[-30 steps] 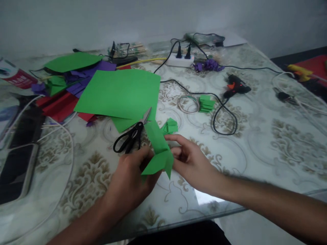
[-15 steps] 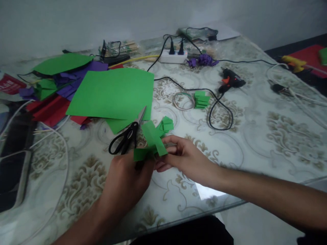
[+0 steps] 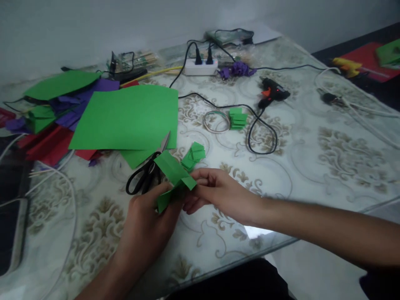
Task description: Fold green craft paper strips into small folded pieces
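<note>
Between my two hands are folded green paper strips (image 3: 173,170), held just above the table near its front edge. My left hand (image 3: 148,227) is closed on the lower left end of the strips. From the right, my right hand (image 3: 215,192) pinches their other end; its fingertips are partly hidden behind the paper. Black-handled scissors (image 3: 148,171) lie just beyond my left hand, blades pointing away. A small stack of green paper pieces (image 3: 193,156) rests right behind the held strips.
Large green sheet (image 3: 128,116) lies at centre left, beside red paper (image 3: 51,146) and purple paper (image 3: 106,85). A black glue gun (image 3: 273,92) with its looped cord, a tape ring (image 3: 216,121), more green pieces (image 3: 238,119) and a white power strip (image 3: 201,67) stand farther back.
The held green strips have tilted and turned, their left end now pointing lower. Both hands stay on them. The whole view has shifted slightly, with the table things appearing farther left.
</note>
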Demonstrator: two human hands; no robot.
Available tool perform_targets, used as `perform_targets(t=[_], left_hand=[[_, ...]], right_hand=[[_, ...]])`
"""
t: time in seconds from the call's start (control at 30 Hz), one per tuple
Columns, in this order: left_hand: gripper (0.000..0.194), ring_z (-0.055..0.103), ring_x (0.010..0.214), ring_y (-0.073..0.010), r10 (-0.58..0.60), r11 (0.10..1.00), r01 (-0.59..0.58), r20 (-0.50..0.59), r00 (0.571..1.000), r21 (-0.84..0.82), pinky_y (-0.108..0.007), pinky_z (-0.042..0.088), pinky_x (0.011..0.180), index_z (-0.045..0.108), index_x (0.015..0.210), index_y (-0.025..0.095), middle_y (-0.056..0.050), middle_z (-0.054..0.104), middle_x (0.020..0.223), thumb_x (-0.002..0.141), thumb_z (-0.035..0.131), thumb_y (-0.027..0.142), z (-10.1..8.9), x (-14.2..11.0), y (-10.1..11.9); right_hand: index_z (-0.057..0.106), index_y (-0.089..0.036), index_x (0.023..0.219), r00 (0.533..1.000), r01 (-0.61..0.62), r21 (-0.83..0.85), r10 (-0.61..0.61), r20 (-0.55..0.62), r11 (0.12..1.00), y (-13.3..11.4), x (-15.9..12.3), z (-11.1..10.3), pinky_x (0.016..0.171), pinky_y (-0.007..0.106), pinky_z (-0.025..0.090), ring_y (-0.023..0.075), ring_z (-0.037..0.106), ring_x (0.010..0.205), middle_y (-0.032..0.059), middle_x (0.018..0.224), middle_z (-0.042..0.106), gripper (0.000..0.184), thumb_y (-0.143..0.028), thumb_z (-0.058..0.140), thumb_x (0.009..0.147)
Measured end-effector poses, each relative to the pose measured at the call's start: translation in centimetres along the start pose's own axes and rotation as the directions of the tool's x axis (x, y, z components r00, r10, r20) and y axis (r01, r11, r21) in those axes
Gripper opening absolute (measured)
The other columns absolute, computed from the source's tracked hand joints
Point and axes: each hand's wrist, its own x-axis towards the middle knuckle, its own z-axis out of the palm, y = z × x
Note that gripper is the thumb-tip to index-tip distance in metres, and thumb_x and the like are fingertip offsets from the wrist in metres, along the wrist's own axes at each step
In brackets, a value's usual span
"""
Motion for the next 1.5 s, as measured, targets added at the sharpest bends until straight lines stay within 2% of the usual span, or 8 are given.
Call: perform_targets(t=[0.5,0.67,0.87,1.07,1.23,1.37,1.43,1.5], left_hand=[[0.005,0.062,0.067,-0.0163,0.125,0.99,-0.12,-0.073,0.989,0.07,-0.026,0.049,0.063,0.06,0.095,0.023,0.002,0.065,0.079,0.091,0.062,0.021,-0.9,-0.4,-1.1],[0.052,0.064,0.117,-0.0292,0.314,0.948,-0.309,-0.057,0.948,0.081,-0.039,0.054,0.097,0.049,0.133,0.025,-0.01,0.064,0.128,0.087,0.073,0.029,-1.2,-0.2,-2.0],[0.026,0.073,0.105,-0.0257,0.194,0.981,-0.195,-0.175,0.965,0.013,-0.038,0.058,0.09,0.064,0.112,0.023,-0.008,0.075,0.114,0.089,0.076,0.026,0.1,-0.8,-2.1],[0.026,0.073,0.1,-0.0186,0.438,0.882,-0.456,-0.145,0.887,-0.122,-0.032,0.059,0.087,0.063,0.105,0.025,-0.001,0.076,0.099,0.091,0.068,0.004,-0.4,-0.4,-2.1],[0.019,0.073,0.088,-0.0158,0.37,0.904,-0.39,-0.136,0.919,-0.176,-0.027,0.059,0.08,0.066,0.098,0.025,0.002,0.076,0.089,0.093,0.067,0.007,-1.2,-0.2,-1.9],[0.015,0.071,0.084,-0.015,0.233,0.93,-0.254,-0.108,0.967,-0.267,-0.025,0.058,0.076,0.068,0.097,0.027,0.003,0.074,0.089,0.093,0.071,0.013,-1.4,-0.4,-1.9],[0.015,0.071,0.087,-0.0159,0.195,0.925,-0.211,-0.08,0.977,-0.317,-0.026,0.057,0.077,0.068,0.098,0.028,0.002,0.074,0.091,0.094,0.071,0.014,-1.5,-0.5,-1.9],[0.013,0.07,0.089,-0.0164,0.179,0.911,-0.179,-0.034,0.983,-0.372,-0.026,0.057,0.079,0.068,0.097,0.028,0.002,0.073,0.093,0.094,0.07,0.015,-1.7,-0.5,-1.8]], right_hand=[[0.056,-0.018,0.104,0.999,0.001,0.041,0.001,-0.039,0.999,-0.8,-0.2,-0.3,0.061,0.028,0.063,0.0154,0.074,0.058,0.0002,0.068,0.077,0.03,-0.015,0.074,0.08],[0.055,-0.018,0.101,0.997,-0.073,0.1,0.074,0.001,0.992,-1.6,-0.6,-0.5,0.052,0.022,0.058,0.0149,0.072,0.053,0.0023,0.065,0.076,0.033,-0.014,0.077,0.077],[0.063,-0.015,0.09,0.979,-0.194,0.215,0.175,0.105,0.957,-1.9,-0.6,-0.7,0.05,0.019,0.058,0.0125,0.071,0.053,0.003,0.066,0.077,0.018,-0.012,0.075,0.077],[0.067,-0.013,0.085,0.939,-0.291,0.093,0.265,0.217,0.952,-2.1,-0.7,-0.8,0.053,0.021,0.06,0.0129,0.071,0.056,0.0024,0.068,0.074,0.013,-0.02,0.077,0.078],[0.059,-0.019,0.107,0.995,-0.039,-0.239,0.06,0.079,0.97,-1.7,-1.0,-0.5,0.057,0.025,0.058,0.0166,0.069,0.071,0.0028,0.086,0.071,0.038,-0.034,0.082,0.08],[0.038,-0.028,0.141,0.865,0.32,-0.607,-0.485,-0.126,0.728,-1.2,-1.0,-0.8,0.079,0.036,0.06,0.0213,0.065,0.099,0.0092,0.124,0.06,0.072,-0.037,0.081,0.083],[0.035,-0.028,0.149,0.665,0.42,-0.821,-0.747,-0.012,0.386,-1.3,-1.1,-1.1,0.101,0.047,0.053,0.0282,0.055,0.126,0.0135,0.141,0.05,0.084,-0.029,0.084,0.08],[0.048,-0.027,0.144,0.583,0.478,-0.875,-0.772,0.254,0.073,-1.6,-1.3,-1.3,0.114,0.052,0.044,0.0315,0.046,0.14,0.0139,0.148,0.048,0.068,-0.02,0.079,0.084]])
